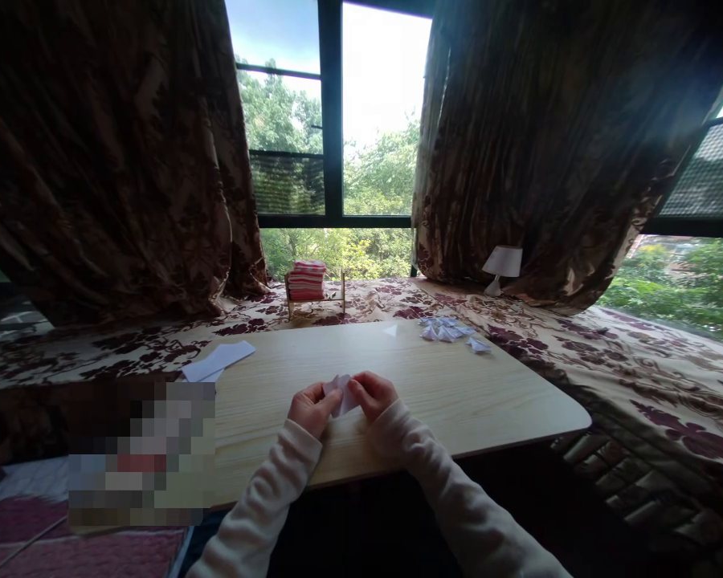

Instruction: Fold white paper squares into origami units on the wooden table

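Note:
Between my two hands, above the front part of the wooden table [265, 433], is a small piece of folded white paper [343, 396]. My left hand [312, 408] pinches its left side with thumb and fingers. At its right edge, my right hand [372, 393] grips the paper in the same way. Some of the fingers are hidden behind the paper. Several small folded paper pieces [443, 329] lie grouped at the table's far right, with one folded piece [478, 345] a little apart. A small white paper triangle [391, 330] lies left of the group.
White paper sheets [222, 360] lie at the table's left edge. A blurred-out patch [145, 466] covers the near left corner. Behind the table, a flower-patterned ledge holds a small rack [316, 303] with folded red-and-white cloths [307, 281] and a white lamp [502, 263].

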`<state>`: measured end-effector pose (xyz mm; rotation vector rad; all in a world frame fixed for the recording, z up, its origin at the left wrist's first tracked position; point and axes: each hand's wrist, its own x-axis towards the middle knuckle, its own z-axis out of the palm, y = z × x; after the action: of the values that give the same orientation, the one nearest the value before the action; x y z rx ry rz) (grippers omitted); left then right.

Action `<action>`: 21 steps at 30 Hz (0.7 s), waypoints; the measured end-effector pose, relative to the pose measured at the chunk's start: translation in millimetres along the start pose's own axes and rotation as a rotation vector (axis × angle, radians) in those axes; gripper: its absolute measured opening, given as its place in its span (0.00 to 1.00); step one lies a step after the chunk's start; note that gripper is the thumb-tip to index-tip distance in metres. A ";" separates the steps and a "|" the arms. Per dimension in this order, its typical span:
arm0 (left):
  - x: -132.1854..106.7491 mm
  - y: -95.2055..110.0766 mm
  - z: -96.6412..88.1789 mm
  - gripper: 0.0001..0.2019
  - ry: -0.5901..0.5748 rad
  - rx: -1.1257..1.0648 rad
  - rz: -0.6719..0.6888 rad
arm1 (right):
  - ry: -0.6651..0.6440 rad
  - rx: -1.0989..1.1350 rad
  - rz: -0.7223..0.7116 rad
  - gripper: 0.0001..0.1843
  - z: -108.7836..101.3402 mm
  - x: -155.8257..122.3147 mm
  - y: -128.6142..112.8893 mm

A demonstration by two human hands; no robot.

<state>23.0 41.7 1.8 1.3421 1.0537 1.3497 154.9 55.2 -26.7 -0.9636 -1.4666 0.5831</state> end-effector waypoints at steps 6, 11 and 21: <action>-0.7 0.3 0.8 0.12 -0.050 0.029 0.003 | 0.053 0.016 -0.004 0.12 2.0 0.4 1.4; 1.3 -2.6 -1.1 0.11 0.003 0.013 -0.001 | 0.094 0.003 -0.024 0.08 -1.2 -0.8 -7.3; 2.7 -1.6 -2.1 0.13 0.000 -0.026 0.007 | 0.055 -0.019 -0.040 0.07 -4.4 -2.8 -15.6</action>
<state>21.1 44.7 0.7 1.3277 1.0296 1.3638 155.4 43.8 -14.8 -0.9556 -1.4413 0.5112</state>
